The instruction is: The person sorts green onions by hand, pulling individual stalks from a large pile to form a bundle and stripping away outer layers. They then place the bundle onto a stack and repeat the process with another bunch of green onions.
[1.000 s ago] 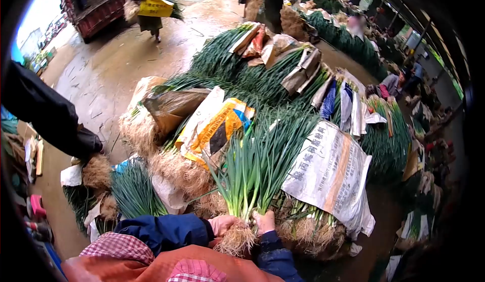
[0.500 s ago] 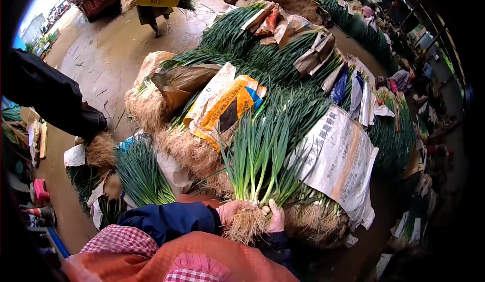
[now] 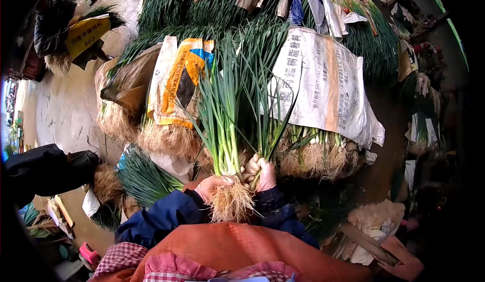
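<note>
Scallions (image 3: 227, 125) stand upright in your two hands, just above your orange apron (image 3: 242, 246), roots (image 3: 231, 203) hanging below the grip. Your left hand (image 3: 214, 185) is clenched around the white stems near the roots; your right hand (image 3: 260, 173) grasps the neighbouring stems, so the bunch looks split between two grips. If either grip loosens, I judge the outer stalks could slide free and drop, and squeezing harder could bruise or snap the leaves.

Just beyond the hands lie big bundles of scallions wrapped in sacks: a white printed sack (image 3: 323, 80) to the right, a yellow and orange sack (image 3: 179, 80) to the left. These crowd the space ahead. Farther left, a person carries a yellow-sacked bundle (image 3: 86, 34) over the wet floor (image 3: 65, 110).
</note>
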Tool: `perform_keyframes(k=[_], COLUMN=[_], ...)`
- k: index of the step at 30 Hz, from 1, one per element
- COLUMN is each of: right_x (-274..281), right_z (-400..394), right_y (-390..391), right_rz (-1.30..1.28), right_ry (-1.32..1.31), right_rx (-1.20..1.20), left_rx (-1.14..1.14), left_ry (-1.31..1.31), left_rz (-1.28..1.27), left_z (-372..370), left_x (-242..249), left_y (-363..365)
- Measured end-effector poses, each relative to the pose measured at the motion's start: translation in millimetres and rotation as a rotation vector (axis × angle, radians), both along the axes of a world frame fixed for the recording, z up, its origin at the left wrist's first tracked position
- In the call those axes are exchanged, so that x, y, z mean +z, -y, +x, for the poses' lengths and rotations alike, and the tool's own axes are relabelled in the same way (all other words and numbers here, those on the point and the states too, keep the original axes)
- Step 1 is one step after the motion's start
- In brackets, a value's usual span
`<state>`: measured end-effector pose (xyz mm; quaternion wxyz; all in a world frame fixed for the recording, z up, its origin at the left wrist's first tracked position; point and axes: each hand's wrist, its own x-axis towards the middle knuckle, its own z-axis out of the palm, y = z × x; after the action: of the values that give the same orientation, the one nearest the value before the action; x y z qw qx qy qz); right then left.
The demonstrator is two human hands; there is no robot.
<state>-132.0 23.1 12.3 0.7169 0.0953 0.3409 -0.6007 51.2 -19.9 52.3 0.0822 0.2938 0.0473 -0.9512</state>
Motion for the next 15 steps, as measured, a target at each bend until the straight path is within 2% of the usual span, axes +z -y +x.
perform_keyframes(k=[2,3,4,6,7,8,9,10,11,12,14,15], right_x=[-1,1,0,-21,-51,-67,-82,-85,-92,-79,-114,-92], right_z=[-22,-25,-26,-10,16,29,41,39,41,34,14,1], right_y=[-1,1,1,2,14,24,34,56,73,87,80,76], right_rz=[0.024,0.133,0.245,0.250,0.203,0.258,0.319,0.465,0.532,0.503,0.328,0.256], right_ry=[0.001,-0.113,-0.228,-0.564,-0.757,-0.891,-1.022,-1.088,-1.580,-1.677,-1.377,-1.201], right_rx=[-0.173,-0.163,-0.150,-0.009,-0.124,-0.044,0.039,0.312,0.595,0.702,0.434,0.330], left_rx=[0.087,0.148,0.070,0.161,0.158,0.075,0.064,0.050,0.030,-0.002,-0.120,0.028], left_ry=[-0.123,-0.177,-0.060,-0.063,-0.045,0.093,0.123,0.146,0.154,0.176,0.324,0.189], left_rz=[0.040,0.027,-0.077,-0.053,0.013,-0.184,-0.176,-0.176,-0.146,-0.253,-0.382,-0.220], left_z=[29,31,49,66,64,62,59,58,79,90,58,63], left_x=[-16,11,6,12,17,26,21,9,-50,-89,-13,-42], left_y=[4,16,23,31,38,43,41,41,25,15,39,25])
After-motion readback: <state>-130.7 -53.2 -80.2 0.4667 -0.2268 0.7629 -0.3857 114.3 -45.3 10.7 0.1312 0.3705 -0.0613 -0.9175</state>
